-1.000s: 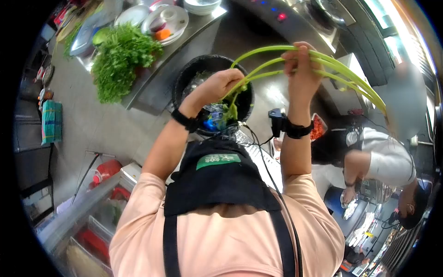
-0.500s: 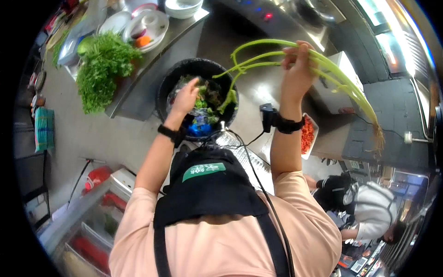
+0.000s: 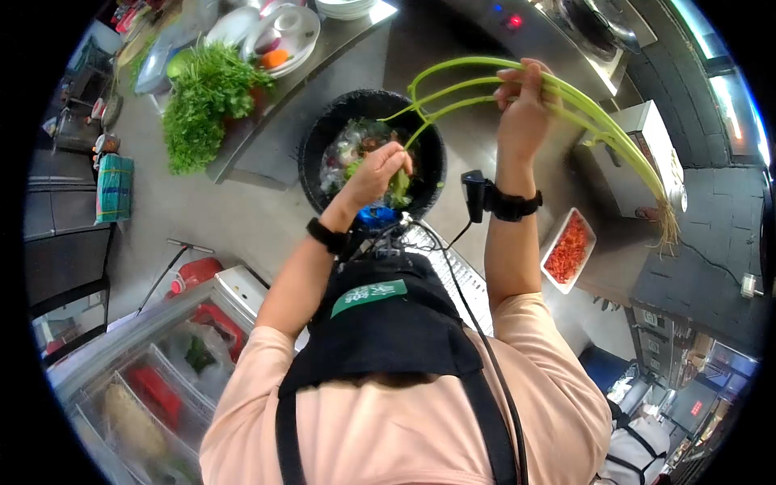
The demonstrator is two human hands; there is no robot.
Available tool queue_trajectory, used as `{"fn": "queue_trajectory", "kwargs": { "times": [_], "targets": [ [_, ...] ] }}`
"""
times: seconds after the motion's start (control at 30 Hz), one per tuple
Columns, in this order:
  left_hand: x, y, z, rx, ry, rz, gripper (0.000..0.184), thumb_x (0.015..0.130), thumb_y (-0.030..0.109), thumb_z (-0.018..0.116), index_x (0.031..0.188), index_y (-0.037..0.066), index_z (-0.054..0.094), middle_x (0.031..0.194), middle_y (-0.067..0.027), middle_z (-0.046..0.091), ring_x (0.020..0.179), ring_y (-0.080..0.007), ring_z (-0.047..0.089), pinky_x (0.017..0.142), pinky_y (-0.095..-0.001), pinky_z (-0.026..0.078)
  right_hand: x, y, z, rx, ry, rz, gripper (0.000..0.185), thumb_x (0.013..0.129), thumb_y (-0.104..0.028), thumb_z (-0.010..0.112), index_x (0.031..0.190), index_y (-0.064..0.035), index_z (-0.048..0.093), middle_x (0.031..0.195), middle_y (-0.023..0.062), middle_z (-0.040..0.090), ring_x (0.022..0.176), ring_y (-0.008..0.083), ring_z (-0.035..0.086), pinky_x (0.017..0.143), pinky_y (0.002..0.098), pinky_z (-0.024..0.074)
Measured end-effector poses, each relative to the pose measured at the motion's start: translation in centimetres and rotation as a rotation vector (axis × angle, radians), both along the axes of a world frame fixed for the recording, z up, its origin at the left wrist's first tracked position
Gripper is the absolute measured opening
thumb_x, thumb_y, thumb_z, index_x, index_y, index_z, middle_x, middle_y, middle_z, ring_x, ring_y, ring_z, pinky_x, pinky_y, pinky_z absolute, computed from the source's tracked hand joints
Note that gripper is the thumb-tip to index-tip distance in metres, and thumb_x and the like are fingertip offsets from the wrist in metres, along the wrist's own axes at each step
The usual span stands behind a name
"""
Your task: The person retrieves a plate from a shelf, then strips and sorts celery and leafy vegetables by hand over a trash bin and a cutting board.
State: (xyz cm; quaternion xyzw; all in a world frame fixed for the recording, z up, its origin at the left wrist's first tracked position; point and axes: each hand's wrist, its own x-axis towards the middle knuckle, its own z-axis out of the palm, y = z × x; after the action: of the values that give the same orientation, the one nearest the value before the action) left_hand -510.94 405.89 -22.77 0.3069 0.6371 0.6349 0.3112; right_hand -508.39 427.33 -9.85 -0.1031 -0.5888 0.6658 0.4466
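My right hand (image 3: 524,113) is closed around a bunch of long, pale green celery (image 3: 602,121). Its hairy roots hang at the right, and the thin stalks arch leftward over a black bin (image 3: 308,166). Above that bin, my left hand (image 3: 373,176) pinches the end of one celery stalk near its leaves. Green scraps and clear plastic lie inside the bin, partly hidden by my left hand.
A metal counter (image 3: 283,101) at upper left bears leafy greens (image 3: 206,105) and plates (image 3: 303,44). A white tray of chopped red food (image 3: 568,252) is at right. A glass-topped chest (image 3: 174,347) stands lower left; another person (image 3: 638,449) is lower right.
My left hand has moved right and down from over the bin and now pinches a celery stalk's end. My right hand still holds the bunch. The view has shifted slightly.
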Motion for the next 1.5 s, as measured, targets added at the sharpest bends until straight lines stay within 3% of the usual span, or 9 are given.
{"fn": "queue_trajectory", "kwargs": {
  "times": [0.3,0.43,0.53,0.87,1.0,1.1,1.27,1.4,1.5],
  "targets": [
    [0.4,3.1,-0.3,-0.245,0.311,0.489,0.021,0.093,0.01,0.04,0.076,0.0,0.048,0.065,-0.0105,0.049,0.058,-0.021,0.052,0.059,-0.0345,0.044,0.1,2.4,-0.8,-0.026,-0.009,-0.024,0.016,0.098,-0.017,0.053,0.098,-0.0019,0.059,0.07,0.0077,0.064,0.049,0.01,0.053,0.045,0.0222,0.0407],
    [-3.6,-0.9,-11.9,-0.458,0.2,0.627,0.022,0.091,0.014,0.043,0.076,0.0,0.05,0.068,-0.0077,0.053,0.063,-0.0199,0.053,0.061,-0.0339,0.043,0.8,5.3,0.1,-0.082,0.042,-0.091,0.016,0.098,-0.017,0.052,0.099,-0.0035,0.06,0.07,0.0073,0.064,0.049,0.0094,0.055,0.042,0.0205,0.0378],
    [-2.8,0.9,-10.6,-0.405,0.326,0.468,0.022,0.09,0.016,0.05,0.094,-0.001,0.064,0.084,-0.0119,0.064,0.082,-0.028,0.061,0.084,-0.0361,0.047,0.9,6.8,0.9,-0.027,-0.154,0.062,0.017,0.095,-0.017,0.058,0.095,-0.0013,0.064,0.068,0.0068,0.064,0.049,0.0089,0.056,0.042,0.021,0.04],
    [-4.6,2.2,8.1,-0.514,0.516,0.426,0.017,0.079,0.008,0.069,0.09,0.002,0.057,0.082,-0.007,0.059,0.078,-0.0183,0.059,0.075,-0.0318,0.048,0.7,0.9,-4.3,0.293,-0.738,0.443,0.017,0.091,-0.013,0.059,0.087,0.0029,0.063,0.06,0.0084,0.06,0.05,0.0144,0.061,0.049,0.0314,0.0479],
    [-2.2,4.5,10.5,-0.044,0.485,0.415,0.031,0.09,0.012,0.064,0.118,0.005,0.052,0.102,-0.0069,0.06,0.094,-0.0143,0.058,0.087,-0.0311,0.046,-0.2,-3.1,-7.5,0.529,-0.612,0.577,0.017,0.086,-0.015,0.059,0.087,0.0015,0.062,0.078,0.0258,0.063,0.078,0.0454,0.061,0.066,0.0504,0.0496],
    [-1.1,3.5,10.4,-0.201,0.519,0.493,0.027,0.093,0.013,0.059,0.117,0.004,0.052,0.098,-0.0051,0.06,0.088,-0.0131,0.058,0.082,-0.0292,0.048,-0.5,-6.1,-8.3,0.741,-0.581,0.668,0.019,0.088,-0.017,0.052,0.092,-0.0013,0.061,0.076,0.0247,0.064,0.075,0.045,0.061,0.067,0.0517,0.0505],
    [-0.8,-1.9,8.7,-0.11,0.273,0.663,0.022,0.095,0.013,0.054,0.114,0.002,0.055,0.084,-0.0079,0.063,0.076,-0.0144,0.061,0.069,-0.0289,0.05,-0.5,-6.7,-6.1,0.723,-0.444,0.97,0.051,0.073,-0.025,0.08,0.112,0.001,0.059,0.101,0.0198,0.061,0.078,0.0302,0.064,0.07,0.0386,0.0528],
    [-0.4,-6.3,9.7,-0.1,0.103,0.7,0.026,0.094,0.014,0.058,0.117,0.003,0.057,0.083,-0.0062,0.062,0.074,-0.0137,0.059,0.069,-0.0288,0.05,-1.3,-10.2,-2.5,0.501,-0.429,0.854,0.028,0.085,-0.02,0.071,0.094,0.0025,0.056,0.071,0.0106,0.06,0.065,0.0168,0.056,0.06,0.0306,0.0463],
    [0.2,-9.6,10.2,-0.22,0.325,0.592,0.029,0.095,0.007,0.055,0.123,0.003,0.054,0.094,-0.0028,0.061,0.089,-0.0119,0.059,0.081,-0.0268,0.05,-2.0,-14.4,-2.5,0.599,-0.296,0.923,0.024,0.089,-0.019,0.065,0.094,0.0014,0.055,0.075,0.0177,0.06,0.068,0.0313,0.06,0.061,0.0374,0.0462]
  ]
}}
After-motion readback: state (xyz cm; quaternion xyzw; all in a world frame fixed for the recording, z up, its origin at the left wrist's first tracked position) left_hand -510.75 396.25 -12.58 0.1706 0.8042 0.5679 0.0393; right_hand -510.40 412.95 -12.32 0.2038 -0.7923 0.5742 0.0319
